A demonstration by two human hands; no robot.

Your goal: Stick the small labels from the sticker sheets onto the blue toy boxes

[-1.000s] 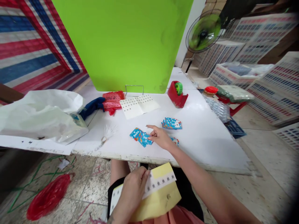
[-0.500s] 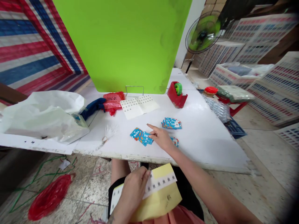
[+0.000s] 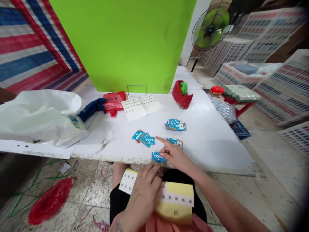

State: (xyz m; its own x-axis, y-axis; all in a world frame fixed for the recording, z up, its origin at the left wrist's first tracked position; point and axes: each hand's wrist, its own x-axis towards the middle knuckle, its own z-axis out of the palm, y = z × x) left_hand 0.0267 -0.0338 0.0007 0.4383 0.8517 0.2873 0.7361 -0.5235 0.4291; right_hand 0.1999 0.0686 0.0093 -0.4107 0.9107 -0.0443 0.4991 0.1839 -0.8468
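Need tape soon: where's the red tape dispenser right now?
In the head view, the tape dispenser stands on the far right part of the white table, before the green board, right of the sticker sheet.
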